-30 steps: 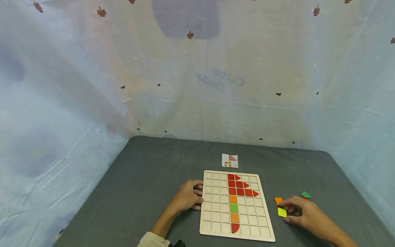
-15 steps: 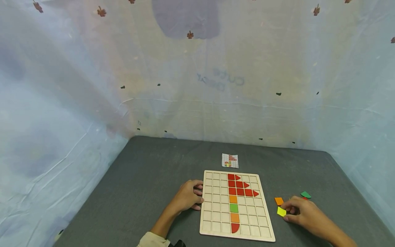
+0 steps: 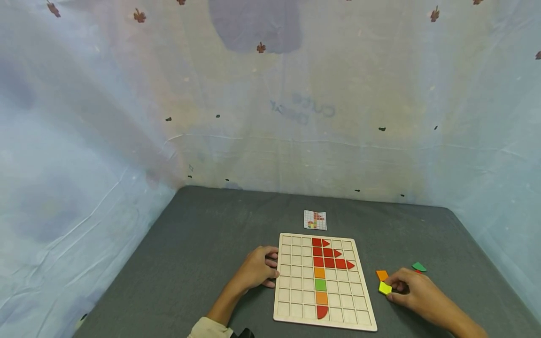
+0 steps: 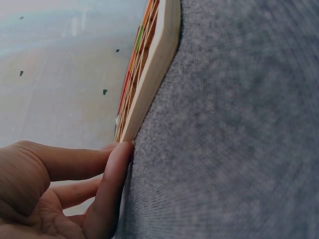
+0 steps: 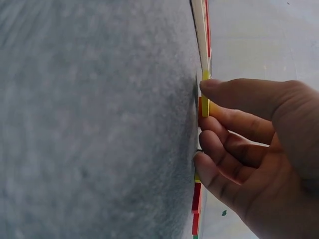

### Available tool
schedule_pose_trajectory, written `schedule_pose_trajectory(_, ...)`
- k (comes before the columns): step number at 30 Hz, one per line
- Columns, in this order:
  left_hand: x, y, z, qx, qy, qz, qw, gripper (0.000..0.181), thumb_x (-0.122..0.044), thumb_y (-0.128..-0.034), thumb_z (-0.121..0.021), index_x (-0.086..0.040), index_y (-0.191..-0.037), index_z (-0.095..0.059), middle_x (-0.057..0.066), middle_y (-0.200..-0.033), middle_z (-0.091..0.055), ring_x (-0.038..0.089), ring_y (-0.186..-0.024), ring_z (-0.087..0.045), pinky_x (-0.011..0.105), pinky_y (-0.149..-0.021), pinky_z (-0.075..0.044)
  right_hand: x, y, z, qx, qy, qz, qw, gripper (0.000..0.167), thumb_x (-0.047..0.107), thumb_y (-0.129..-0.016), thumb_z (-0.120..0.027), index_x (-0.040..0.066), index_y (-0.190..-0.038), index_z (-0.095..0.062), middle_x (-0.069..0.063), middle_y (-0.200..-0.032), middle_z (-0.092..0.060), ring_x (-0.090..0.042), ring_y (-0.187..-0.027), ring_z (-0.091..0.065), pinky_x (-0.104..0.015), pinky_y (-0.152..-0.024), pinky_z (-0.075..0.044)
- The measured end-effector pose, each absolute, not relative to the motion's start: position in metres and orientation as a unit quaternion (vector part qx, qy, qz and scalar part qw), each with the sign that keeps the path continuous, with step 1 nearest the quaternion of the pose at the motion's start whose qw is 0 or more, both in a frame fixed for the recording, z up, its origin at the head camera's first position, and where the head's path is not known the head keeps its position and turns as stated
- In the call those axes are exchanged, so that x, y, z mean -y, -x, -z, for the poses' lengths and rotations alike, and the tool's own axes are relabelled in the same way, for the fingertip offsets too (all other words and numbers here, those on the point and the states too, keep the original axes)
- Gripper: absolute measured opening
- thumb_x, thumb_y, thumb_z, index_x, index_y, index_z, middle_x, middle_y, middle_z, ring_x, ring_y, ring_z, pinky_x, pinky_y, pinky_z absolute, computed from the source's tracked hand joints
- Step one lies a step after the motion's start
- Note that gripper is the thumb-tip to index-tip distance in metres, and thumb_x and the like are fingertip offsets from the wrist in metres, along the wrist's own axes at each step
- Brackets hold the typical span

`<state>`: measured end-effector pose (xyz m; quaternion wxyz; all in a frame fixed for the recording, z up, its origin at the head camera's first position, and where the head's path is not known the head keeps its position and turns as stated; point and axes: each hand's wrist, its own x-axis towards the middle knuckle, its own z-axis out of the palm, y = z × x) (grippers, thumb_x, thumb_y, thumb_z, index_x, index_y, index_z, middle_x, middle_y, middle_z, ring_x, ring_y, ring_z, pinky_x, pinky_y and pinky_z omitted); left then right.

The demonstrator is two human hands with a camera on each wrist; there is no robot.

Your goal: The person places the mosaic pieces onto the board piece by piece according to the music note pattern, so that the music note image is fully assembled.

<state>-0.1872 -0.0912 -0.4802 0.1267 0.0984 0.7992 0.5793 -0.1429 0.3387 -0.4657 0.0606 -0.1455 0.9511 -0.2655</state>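
1. We see a pale cloth (image 3: 270, 94) hanging behind the grey bench.
2. The bench (image 3: 228, 220) carries everything that the hands touch.
3. On it we find the gridded board (image 3: 285, 282), lying flat; three red rows (image 3: 328, 262), each ending in a triangle, fill part of its far half, and a column (image 3: 320, 285) of orange, green, orange and rounded red runs down toward us.
4. We see the left hand (image 3: 255, 268) at the board's left edge, its grip relaxed, the fingertips touching that edge.
5. We see the right hand (image 3: 413, 289) on the bench, right of the board and apart from it, its grip pinching the yellow tile.
6. The card (image 3: 315, 219), printed with a coloured grid, lies just beyond the board.
7. The yellow tile (image 3: 385, 288) sits between thumb and forefinger, at their tips, on the side nearer the board; we cannot tell whether it touches the bench.
8. We find the orange tile (image 3: 382, 275) just beyond it, and the green piece (image 3: 419, 266) past the knuckles, beside a partly hidden red one (image 3: 418, 271).
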Motion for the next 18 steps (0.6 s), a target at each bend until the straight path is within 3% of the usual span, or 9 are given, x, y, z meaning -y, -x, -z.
schedule_pose_trajectory(8,0.091,0.187,0.481,-0.799,-0.100,-0.579,0.128,0.063,0.012,-0.0847,-0.076,0.008,-0.144,-0.056,0.019,-0.127,-0.059,0.029,-0.107,-0.065,0.036,-0.060,-0.067,-0.328,0.138,0.464,-0.942,0.185,0.280,0.012,0.022,0.023,-0.087,-0.088,0.015,-0.103,-0.075,0.010,-0.094,-0.064,0.004,-0.079,-0.053,-0.023,-0.064,-0.051)
schedule_pose_trajectory(18,0.092,0.188,0.481,-0.798,-0.102,-0.581,0.127,0.063,0.012,-0.0845,-0.075,0.008,-0.144,-0.056,0.018,-0.126,-0.059,0.028,-0.106,-0.065,0.036,-0.060,-0.067,-0.294,0.140,0.455,-0.925,0.200,0.321,0.042,0.024,0.024,-0.089,-0.087,0.016,-0.108,-0.075,0.010,-0.098,-0.064,0.000,-0.081,-0.054,-0.024,-0.065,-0.051)
